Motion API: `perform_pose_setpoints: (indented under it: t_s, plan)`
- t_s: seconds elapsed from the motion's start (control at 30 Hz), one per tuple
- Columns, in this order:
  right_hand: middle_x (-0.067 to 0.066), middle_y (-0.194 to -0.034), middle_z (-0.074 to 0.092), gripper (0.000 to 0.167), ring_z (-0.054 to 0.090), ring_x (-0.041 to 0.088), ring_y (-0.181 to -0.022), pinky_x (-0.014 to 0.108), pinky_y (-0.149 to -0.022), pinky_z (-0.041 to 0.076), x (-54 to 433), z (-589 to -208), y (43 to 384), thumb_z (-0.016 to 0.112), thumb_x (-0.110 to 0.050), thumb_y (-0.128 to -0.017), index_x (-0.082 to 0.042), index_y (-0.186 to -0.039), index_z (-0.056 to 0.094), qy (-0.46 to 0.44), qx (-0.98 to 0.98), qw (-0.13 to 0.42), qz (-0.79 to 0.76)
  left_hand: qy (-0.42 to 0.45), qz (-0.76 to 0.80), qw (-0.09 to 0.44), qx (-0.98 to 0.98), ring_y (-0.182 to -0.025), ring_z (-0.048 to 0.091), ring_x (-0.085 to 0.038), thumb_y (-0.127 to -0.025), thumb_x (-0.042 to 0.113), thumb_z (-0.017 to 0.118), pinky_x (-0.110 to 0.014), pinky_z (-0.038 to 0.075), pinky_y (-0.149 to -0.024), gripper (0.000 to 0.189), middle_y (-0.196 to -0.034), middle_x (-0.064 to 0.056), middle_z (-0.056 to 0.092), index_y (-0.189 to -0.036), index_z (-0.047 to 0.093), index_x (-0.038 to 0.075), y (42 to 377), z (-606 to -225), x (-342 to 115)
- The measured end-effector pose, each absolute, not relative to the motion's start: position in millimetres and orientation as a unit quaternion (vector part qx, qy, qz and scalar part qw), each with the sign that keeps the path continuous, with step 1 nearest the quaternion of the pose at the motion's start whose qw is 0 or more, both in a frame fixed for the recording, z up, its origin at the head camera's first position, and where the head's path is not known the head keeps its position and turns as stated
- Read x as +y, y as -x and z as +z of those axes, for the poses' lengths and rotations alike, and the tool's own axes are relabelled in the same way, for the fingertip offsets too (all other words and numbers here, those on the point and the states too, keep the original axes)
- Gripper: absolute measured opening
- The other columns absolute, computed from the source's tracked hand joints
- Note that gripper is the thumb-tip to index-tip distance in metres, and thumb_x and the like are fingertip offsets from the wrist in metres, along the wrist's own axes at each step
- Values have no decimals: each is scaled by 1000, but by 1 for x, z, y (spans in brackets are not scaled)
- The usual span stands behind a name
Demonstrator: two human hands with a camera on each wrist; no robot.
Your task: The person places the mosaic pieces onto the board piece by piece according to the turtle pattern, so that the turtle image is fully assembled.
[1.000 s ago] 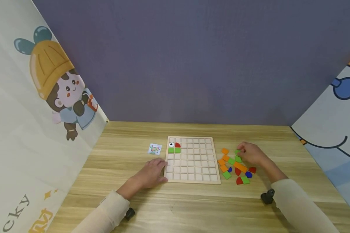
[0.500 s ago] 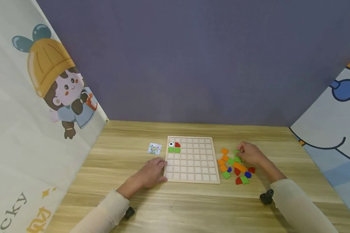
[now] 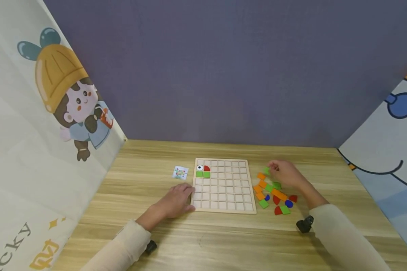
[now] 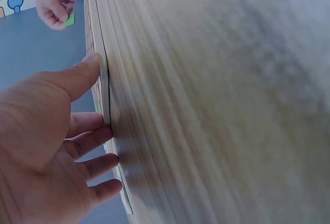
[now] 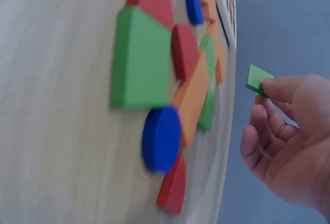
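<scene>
Between thumb and fingers, my right hand pinches a green square tile, raised above the table to the right of the board. My left hand lies at the left edge of the wooden grid board, its thumb and fingertips touching the frame and its fingers loosely extended. In the board's upper left cells sit a white eye tile, a red quarter-round tile and two green square tiles. The left wrist view also shows the right hand with the green tile in the background.
Loose tiles lie right of the board: orange squares, green squares, red quarter-rounds and a blue round piece. A small printed card lies left of the board. A purple-grey wall stands behind the table.
My right hand has lifted the green square tile from the pile and moved left with it, toward the board. My left hand has stayed at the board's edge.
</scene>
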State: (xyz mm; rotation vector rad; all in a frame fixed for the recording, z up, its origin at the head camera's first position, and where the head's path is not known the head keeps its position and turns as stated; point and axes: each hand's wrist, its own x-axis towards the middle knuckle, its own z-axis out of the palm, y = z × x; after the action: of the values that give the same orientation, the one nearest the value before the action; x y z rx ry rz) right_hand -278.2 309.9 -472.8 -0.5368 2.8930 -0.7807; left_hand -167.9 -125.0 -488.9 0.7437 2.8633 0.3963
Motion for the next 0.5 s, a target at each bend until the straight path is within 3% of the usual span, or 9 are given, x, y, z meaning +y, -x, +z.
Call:
perform_pose_setpoints:
  t_s: [0.5]
  plan:
    - [6,-107,70,15,63,22,-98,39,-84,55,247,-467,288,61,-21,-103,-13,-113,67,205,924,71,-315,-247,136,75,957,-138,48,-39,-93,36,74,-57,39,-116,66,-145,-20,53,-142,53,-2,167,-489,-124]
